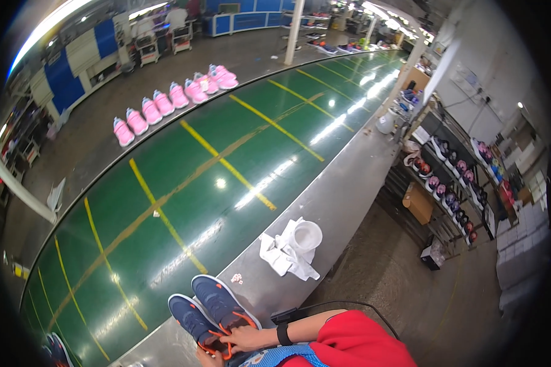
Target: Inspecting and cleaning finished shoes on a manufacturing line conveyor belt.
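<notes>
Two navy sneakers with white soles and orange laces lie side by side on the metal ledge at the bottom: the right sneaker point(214, 295) and the left sneaker point(188, 313). My right hand point(246, 338), with a black band on its wrist, reaches over the left sneaker's opening. Its fingers are closed on an orange lace point(228, 350). My left hand point(209, 358) grips the same sneaker near its opening, partly cut off by the lower edge. The sneaker's heel is hidden by my hands.
A green conveyor belt point(183, 177) with yellow lines runs beyond the ledge point(343, 183). White cloth point(281, 254) and a white tub point(307, 236) sit on the ledge. Pink shoes point(159, 103) line the far edge; another dark shoe point(58, 352) is lower left. Shoe racks point(450, 183) stand right.
</notes>
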### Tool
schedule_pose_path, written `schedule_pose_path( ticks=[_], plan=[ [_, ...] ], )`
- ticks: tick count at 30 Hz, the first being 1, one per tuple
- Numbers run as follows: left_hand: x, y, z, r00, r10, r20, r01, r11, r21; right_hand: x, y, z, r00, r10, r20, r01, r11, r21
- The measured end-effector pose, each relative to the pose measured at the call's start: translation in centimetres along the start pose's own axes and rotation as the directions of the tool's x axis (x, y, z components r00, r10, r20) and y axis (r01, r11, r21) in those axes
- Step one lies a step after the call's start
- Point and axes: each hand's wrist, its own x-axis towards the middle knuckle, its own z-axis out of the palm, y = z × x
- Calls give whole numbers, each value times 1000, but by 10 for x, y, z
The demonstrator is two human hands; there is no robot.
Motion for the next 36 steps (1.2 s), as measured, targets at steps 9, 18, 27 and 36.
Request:
schedule_pose_path(
  ticks=[9,18,27,36],
  plan=[
    [14,20,-15,966,-70,249,131,963,-235,27,-4,-1,987,-20,-157,-1,991,-131],
    [49,151,-70,995,73,63,-44,928,-370,-27,15,-163,825,-135,-548,106,991,-83],
    [55,189,-59,989,28,148,-36,998,50,-216,187,-353,415,244,-877,-676,727,-117],
    [93,175,-48,959,-129,251,73,972,222,-340,361,-356,153,360,-920,-765,633,120]
  ],
)
